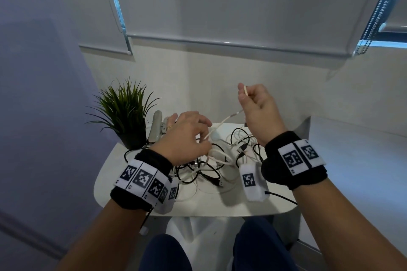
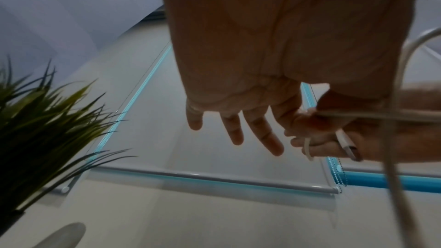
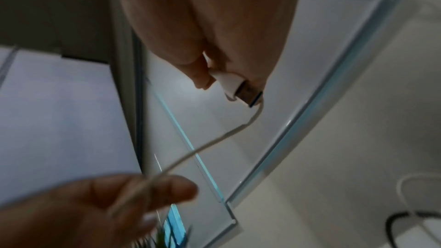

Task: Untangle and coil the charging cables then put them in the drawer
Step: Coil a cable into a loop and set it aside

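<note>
Right hand [image 1: 257, 108] raised above the table [image 1: 220, 204], pinching the plug end of a white cable [image 1: 222, 121]. Left hand [image 1: 187, 136] lower, thumb and forefinger pinching the same cable further along. Tangled black and white cables [image 1: 209, 167] lie on the table beside a potted plant [image 1: 125, 112].

No readable text, brand or number is found. Only black-and-white square code markers are printed on the wristbands [image 1: 143, 179]; small marks beside them are illegible.

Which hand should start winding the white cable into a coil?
Probably the left hand: it pinches the white cable low, beside the tangled pile. The right hand, raised, pinches the plug end as anchor.
</note>
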Action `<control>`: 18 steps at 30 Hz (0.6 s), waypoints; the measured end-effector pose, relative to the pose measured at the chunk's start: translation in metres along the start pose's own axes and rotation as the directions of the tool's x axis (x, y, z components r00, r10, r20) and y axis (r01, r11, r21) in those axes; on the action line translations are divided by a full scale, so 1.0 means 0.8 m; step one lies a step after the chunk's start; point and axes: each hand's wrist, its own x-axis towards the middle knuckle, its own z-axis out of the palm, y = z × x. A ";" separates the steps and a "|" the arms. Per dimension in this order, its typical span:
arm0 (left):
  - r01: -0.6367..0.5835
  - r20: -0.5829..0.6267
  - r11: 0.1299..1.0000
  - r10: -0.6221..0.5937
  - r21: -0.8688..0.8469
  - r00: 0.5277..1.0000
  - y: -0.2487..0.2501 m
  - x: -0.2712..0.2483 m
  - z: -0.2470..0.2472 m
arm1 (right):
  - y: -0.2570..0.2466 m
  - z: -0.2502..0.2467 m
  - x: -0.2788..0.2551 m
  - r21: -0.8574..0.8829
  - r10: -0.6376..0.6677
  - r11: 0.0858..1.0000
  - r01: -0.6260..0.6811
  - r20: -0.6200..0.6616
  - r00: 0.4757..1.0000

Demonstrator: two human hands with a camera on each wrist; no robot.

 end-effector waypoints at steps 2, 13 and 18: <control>-0.027 -0.073 1.000 0.026 -0.009 0.997 -0.001 0.000 -0.004 | 0.007 0.000 0.000 -0.228 -0.078 0.969 0.094 0.079 0.994; -0.042 -0.398 0.992 -0.011 -0.123 0.917 0.002 0.009 -0.047 | -0.005 0.009 -0.015 -0.458 0.000 0.867 0.199 0.398 0.917; -0.056 -0.239 0.945 -0.025 -0.323 0.971 0.002 0.008 -0.043 | -0.006 0.007 -0.011 -0.362 -0.020 0.923 0.133 0.300 0.954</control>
